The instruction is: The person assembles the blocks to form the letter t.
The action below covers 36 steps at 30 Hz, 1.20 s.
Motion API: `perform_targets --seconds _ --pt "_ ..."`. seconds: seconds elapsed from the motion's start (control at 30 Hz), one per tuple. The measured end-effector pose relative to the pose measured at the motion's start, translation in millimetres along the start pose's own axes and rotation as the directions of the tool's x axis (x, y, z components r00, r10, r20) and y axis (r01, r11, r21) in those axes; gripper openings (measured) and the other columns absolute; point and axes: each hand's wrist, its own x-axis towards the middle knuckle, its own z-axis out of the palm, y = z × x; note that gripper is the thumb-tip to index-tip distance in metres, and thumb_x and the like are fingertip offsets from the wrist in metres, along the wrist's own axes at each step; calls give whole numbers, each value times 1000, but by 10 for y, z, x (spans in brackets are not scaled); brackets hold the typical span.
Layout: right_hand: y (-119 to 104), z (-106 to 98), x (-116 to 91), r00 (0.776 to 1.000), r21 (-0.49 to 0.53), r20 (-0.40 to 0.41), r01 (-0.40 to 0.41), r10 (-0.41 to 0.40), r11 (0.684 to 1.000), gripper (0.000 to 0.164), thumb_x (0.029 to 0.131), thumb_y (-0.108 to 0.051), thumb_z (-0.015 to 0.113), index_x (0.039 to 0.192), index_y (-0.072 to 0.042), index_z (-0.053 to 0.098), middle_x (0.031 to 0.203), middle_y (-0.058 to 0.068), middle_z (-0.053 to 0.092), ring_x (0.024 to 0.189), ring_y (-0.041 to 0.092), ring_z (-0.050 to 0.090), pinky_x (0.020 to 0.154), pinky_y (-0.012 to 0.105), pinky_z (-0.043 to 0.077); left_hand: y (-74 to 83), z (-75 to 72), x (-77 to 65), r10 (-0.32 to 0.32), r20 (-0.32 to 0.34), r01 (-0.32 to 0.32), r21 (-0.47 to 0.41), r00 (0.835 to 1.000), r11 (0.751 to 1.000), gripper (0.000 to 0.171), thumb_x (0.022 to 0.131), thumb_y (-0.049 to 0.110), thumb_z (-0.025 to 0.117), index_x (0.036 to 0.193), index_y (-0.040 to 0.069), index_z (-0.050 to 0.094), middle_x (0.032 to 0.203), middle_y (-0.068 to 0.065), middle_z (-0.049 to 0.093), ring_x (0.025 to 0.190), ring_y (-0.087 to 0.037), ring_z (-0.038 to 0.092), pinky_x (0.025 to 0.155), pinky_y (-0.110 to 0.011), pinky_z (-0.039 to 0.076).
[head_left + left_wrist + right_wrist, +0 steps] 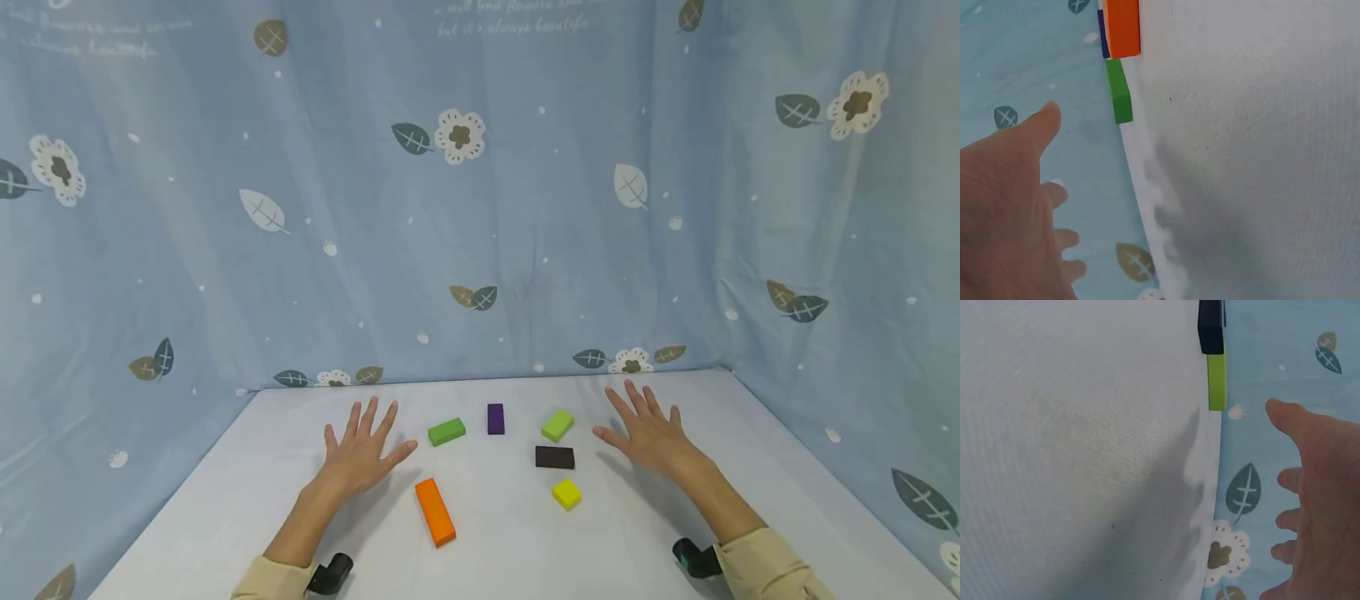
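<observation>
My left hand (358,457) hovers over the left part of the table with its fingers spread, holding nothing. Nearest to it are a green block (447,432) and a long orange block (436,512). On the other side my right hand (651,435) is also spread above the table, with nothing in it. Close to that hand lie a lime-green block (557,426), a black block (555,457) and a small yellow block (567,494). A purple block (496,419) lies near the back, between the hands. Both wrist views show a hand apart from the blocks.
The blocks lie apart on a white tabletop (502,558). A blue curtain (525,208) printed with leaves and flowers hangs along the back and both sides. Black devices (330,575) are worn at the wrists, by the beige sleeves (772,567).
</observation>
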Motion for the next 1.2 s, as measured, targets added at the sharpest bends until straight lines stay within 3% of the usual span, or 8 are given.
perform_targets --seconds 0.27,0.5,0.7,1.2 --pt "-30 -92 48 997 -15 -58 48 -49 999 82 93 -59 54 155 -12 28 159 27 20 143 54 22 105 80 18 90 -27 -21 97 -89 -101 -47 991 994 83 93 62 52 156 15 26 164 -19 15 149 -45 16 109 -78 14" --pt "-41 -83 101 994 -12 -79 70 -71 997 83 93 -55 58 154 -7 28 156 30 27 132 56 40 95 76 37 230 -25 -68 174 -39 -175 -28 984 984 82 92 64 52 155 16 31 160 -20 26 144 -44 30 108 -72 27" --pt "-142 -35 147 997 39 -38 66 -64 997 83 92 -55 58 153 -7 30 155 28 29 130 58 41 97 76 35 259 -73 -159 198 -37 -199 -9 979 980 82 90 65 54 153 17 36 154 -19 38 138 -42 41 106 -65 36" --pt "-155 12 108 999 41 -5 53 -53 998 80 92 -51 61 150 -2 34 149 31 39 129 50 47 97 67 43 356 -9 -323 225 103 -219 -63 969 974 88 82 73 58 147 13 47 140 -13 55 125 -33 54 103 -58 45"
